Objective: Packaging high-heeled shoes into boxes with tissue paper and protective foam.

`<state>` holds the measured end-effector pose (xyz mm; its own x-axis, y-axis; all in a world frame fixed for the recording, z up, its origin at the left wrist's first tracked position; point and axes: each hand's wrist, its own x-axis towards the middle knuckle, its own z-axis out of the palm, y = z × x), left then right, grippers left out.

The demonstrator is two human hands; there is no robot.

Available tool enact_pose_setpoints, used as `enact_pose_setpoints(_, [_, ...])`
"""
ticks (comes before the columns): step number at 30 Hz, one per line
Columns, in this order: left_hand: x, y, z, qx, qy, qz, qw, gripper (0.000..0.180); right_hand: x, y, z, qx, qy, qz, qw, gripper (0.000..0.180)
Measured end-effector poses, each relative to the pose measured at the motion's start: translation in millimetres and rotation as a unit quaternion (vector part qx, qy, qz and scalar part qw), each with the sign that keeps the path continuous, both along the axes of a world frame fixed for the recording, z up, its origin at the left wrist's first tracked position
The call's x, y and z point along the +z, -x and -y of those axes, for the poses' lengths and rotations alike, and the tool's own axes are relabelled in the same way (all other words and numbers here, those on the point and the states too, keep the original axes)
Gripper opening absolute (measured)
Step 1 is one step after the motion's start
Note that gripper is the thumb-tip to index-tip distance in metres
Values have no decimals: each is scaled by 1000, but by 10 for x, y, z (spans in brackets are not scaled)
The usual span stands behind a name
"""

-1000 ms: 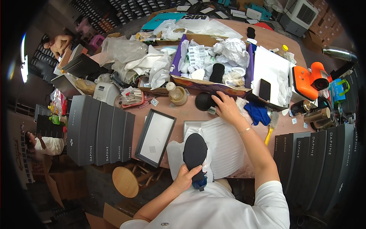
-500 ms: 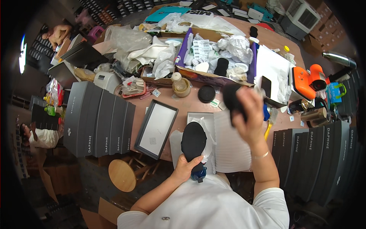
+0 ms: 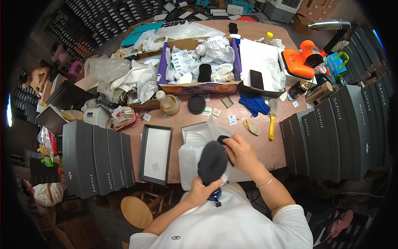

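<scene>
Our right hand (image 3: pixel 241 152) has come in toward the shoe (image 3: pixel 212 162). We count one shoe, sole up above white paper (image 3: pixel 191 151), one black pad (image 3: pixel 222 139), one round black container (image 3: pixel 196 104); our left hand (image 3: pixel 203 191) grips the shoe's narrow end, our right narrowly pinches the pad.

Left hand (image 3: pixel 202 192) clamped close to torso (image 3: pixel 228 220), thumb (image 3: pixel 215 183) lying along its upper side, left forearm (image 3: pixel 172 214) slanting up-right — right hand (image 3: pixel 241 155) farther forward, fingers curled in a pinch, right forearm (image 3: pixel 271 189) slanting up-left.
</scene>
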<state>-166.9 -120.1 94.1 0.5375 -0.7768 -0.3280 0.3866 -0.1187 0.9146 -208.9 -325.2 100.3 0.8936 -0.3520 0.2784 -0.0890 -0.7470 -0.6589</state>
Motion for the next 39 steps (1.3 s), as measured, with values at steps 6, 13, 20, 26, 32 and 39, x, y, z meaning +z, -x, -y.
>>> enact_pose_setpoints(6, [-107, -79, -28, 107, 18, -41, 993, 12, 308, -98, 900, -154, 152, 83, 973, 15])
enact_pose_setpoints(13, [-145, -145, 113, 135, -14, -75, 988, 12, -1054, -777, 1616, -61, 168, -37, 983, 23])
enact_pose_setpoints(20, [-230, -154, 318, 177, -29, -84, 980, 13, -1270, -1048, 1589, -91, 136, -21, 986, 37])
enact_pose_setpoints(26, [-244, -161, 397, 226, 11, -112, 968, 17, 21, -621, 642, 104, -227, 33, 968, 28])
enact_pose_setpoints(32, [31, -458, 308, 333, 132, -161, 920, 31, -957, 140, -176, 104, -643, -110, 751, 25])
enact_pose_setpoints(39, [251, -552, 168, 297, 113, -148, 937, 31, -565, 126, -470, 297, -759, -142, 562, 32])
